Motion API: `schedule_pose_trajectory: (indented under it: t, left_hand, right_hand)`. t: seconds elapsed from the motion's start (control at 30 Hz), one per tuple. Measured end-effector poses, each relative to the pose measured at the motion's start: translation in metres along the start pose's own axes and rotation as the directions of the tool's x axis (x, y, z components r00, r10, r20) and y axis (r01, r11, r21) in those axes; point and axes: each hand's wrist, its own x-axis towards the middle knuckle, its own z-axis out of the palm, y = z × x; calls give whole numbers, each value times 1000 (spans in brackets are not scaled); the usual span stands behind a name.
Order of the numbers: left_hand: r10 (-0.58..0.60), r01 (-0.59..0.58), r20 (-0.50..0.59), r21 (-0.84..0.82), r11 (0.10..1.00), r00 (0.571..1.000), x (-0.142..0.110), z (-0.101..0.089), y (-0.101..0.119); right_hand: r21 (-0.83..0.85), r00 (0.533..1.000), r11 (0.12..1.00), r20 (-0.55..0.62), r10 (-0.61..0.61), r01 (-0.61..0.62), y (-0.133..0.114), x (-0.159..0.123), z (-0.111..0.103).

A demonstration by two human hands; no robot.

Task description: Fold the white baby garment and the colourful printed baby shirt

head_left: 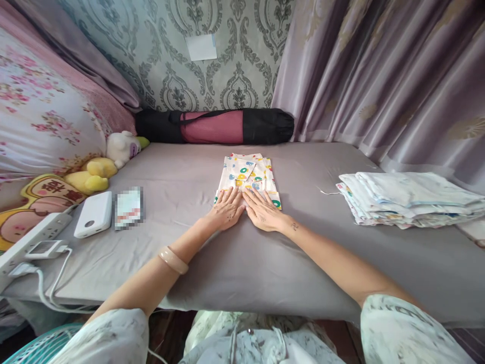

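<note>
A small folded cloth (248, 174), white with coloured rings and shapes, lies in the middle of the grey bed sheet (242, 253). My left hand (227, 208) rests flat on its near edge, fingers stretched out. Beside it and touching, my right hand (262, 210) lies flat on the same edge, fingers spread forward. Neither hand grips anything. A pale bangle (173, 260) sits on my left forearm.
A stack of folded cloths (409, 198) lies at the right. A black and pink rolled bag (215, 126) lies against the wall. At the left are plush toys (102, 169), a white power bank (94, 214), a blurred card (129, 207) and a power strip (32, 240) with cables.
</note>
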Motion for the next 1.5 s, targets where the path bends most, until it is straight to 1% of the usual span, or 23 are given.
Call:
schedule_pose_trajectory:
  t: [0.13, 0.2, 0.3, 0.4, 0.47, 0.53, 0.6, 0.67, 0.8, 0.97, 1.13, 1.27, 1.33, 1.4, 1.5]
  left_hand:
    - [-35, 45, 152, -63, 997, 988, -4, -5, -5]
    - [-53, 67, 189, -70, 995, 981, -5, -8, -4]
    - [-68, 85, 205, -75, 994, 976, -4, -10, -2]
    - [-57, 75, 185, -92, 993, 981, -2, -10, -4]
    - [-58, 70, 133, -87, 994, 989, -2, -9, -10]
    - [-79, 83, 68, -66, 994, 995, -3, -9, -18]
    - [-97, 98, 25, -49, 994, 995, -5, -7, -28]
    - [-95, 96, 24, -53, 994, 995, -7, -5, -38]
    - [-67, 72, 65, -80, 994, 996, -11, 2, -51]
    - [-59, 67, 96, -83, 994, 994, -12, 2, -53]
    - [-30, 46, 125, -122, 991, 992, -13, -7, -52]
    - [-59, 80, 156, -130, 988, 986, -11, -14, -50]
    - [-64, 82, 139, -126, 989, 988, -10, -14, -50]
    - [-53, 64, 94, -118, 991, 994, -9, -13, -51]
    - [6, -4, 22, -99, 995, 1000, -9, -11, -52]
  right_hand:
    - [30, 998, 1000, 55, 1, -3, 4, 3, 4]
    - [31, 998, 1000, 58, -2, 0, 6, 3, 6]
    - [37, 998, 999, 65, 7, -9, 5, 5, 6]
    - [69, 996, 998, 91, 5, -11, 7, 5, 3]
    - [84, 996, 996, 87, 30, -37, 11, 4, 1]
    - [75, 995, 993, 47, 85, -89, 18, -1, 0]
    - [51, 990, 989, -9, 138, -138, 27, -9, 0]
    - [28, 985, 986, -45, 166, -165, 37, -16, 3]
    - [-4, 983, 984, -44, 177, -177, 52, -22, 13]
    - [-6, 983, 984, -53, 176, -177, 54, -22, 17]
    - [9, 981, 981, -22, 194, -194, 52, -21, 13]
    - [12, 981, 981, -3, 193, -193, 53, -21, 12]
    - [14, 981, 981, -1, 192, -192, 53, -20, 12]
    - [15, 981, 981, 7, 193, -193, 53, -20, 12]
    - [19, 982, 982, 4, 187, -187, 55, -20, 12]
